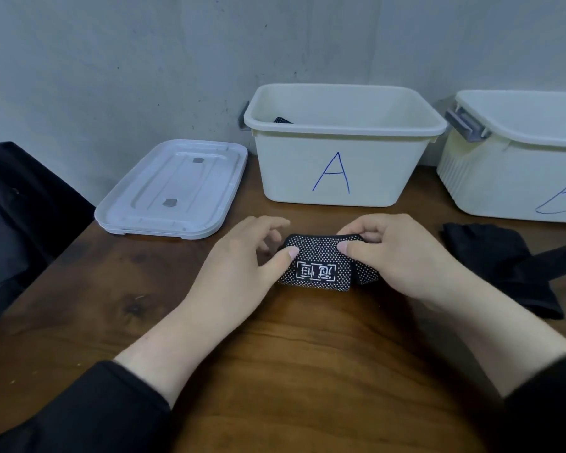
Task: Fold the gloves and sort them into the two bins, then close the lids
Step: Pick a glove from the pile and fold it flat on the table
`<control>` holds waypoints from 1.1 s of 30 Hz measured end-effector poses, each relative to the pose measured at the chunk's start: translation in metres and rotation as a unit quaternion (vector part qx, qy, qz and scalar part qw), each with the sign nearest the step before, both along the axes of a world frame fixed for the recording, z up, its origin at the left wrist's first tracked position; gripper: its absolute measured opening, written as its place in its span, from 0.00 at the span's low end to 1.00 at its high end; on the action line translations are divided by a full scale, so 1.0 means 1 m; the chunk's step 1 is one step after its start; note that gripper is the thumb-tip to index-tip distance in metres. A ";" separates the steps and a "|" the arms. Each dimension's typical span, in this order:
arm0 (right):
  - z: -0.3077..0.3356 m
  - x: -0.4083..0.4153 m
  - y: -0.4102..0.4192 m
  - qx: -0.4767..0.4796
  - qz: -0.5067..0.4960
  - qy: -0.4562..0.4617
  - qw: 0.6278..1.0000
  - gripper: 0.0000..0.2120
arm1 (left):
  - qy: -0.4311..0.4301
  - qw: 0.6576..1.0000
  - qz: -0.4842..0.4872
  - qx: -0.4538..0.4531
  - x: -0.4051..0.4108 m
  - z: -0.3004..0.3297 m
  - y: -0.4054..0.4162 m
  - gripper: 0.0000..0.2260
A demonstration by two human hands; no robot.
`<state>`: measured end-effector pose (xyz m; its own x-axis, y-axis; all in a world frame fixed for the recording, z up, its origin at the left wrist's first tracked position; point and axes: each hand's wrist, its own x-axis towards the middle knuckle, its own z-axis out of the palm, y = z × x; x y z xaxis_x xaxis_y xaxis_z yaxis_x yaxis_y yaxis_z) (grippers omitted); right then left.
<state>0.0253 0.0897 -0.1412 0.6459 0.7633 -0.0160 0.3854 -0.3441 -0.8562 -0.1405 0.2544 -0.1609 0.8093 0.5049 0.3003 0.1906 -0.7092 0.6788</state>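
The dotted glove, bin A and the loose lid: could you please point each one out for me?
dotted glove (317,271): head view, on its white printed patch.
bin A (334,173): head view, on the front wall at the blue letter.
loose lid (174,188): head view, on its flat middle panel.

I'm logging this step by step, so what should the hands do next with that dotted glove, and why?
Probably lift the dotted glove into bin A: it already lies folded, pinched by the left hand and right hand, and a dotted piece already shows inside that open bin.
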 end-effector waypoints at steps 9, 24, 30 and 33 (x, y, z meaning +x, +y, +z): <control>-0.003 0.027 0.028 -0.134 0.004 -0.102 0.986 0.04 | 0.052 0.967 -0.112 0.223 0.006 -0.004 0.002 0.19; 0.033 0.026 0.077 -0.316 0.205 -0.153 0.914 0.08 | -0.024 0.994 -0.045 0.097 0.006 -0.006 0.011 0.05; 0.019 0.022 0.045 -0.117 0.068 0.032 0.990 0.01 | -0.129 0.934 0.148 -0.299 0.011 -0.002 0.011 0.04; 0.016 0.013 0.030 -0.012 0.003 0.139 0.990 0.04 | -0.184 0.841 0.154 -0.485 0.014 0.005 -0.006 0.06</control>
